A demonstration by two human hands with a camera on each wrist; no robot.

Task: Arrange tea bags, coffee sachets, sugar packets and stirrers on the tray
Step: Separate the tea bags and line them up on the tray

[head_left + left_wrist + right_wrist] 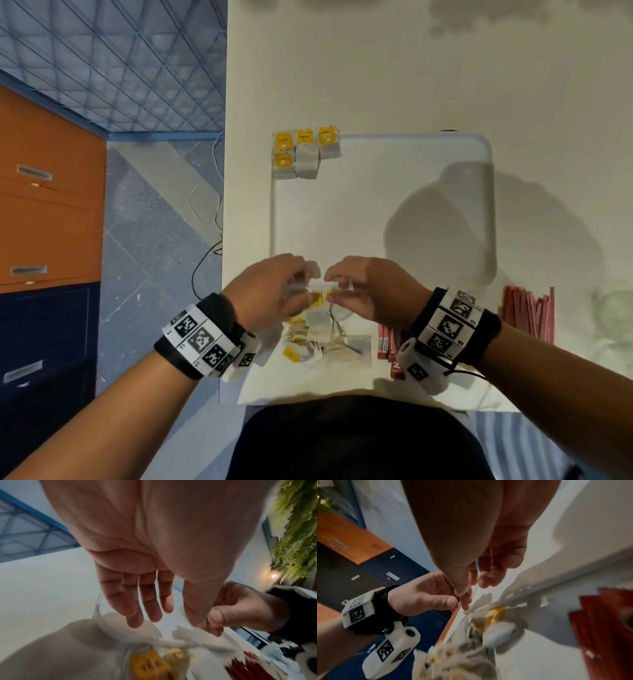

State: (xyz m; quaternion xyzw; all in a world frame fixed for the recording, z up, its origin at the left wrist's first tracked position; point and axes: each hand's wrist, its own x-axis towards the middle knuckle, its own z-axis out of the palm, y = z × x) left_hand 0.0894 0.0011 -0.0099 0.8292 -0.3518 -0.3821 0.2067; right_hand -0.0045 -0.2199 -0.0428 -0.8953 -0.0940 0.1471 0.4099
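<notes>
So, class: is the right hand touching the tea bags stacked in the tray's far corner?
Apart. The head view shows the right hand at the near edge of the tray, whose bare floor lies between it and the stacked tea bags.

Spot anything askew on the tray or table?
On the tray, the grey tea bag overlaps its yellow-tagged neighbours, breaking the row. The loose tea bags near the table's edge are a tangled heap.

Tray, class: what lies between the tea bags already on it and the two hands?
Only bare tray floor separates the tea bags from the hands, seen in the head view.
</notes>
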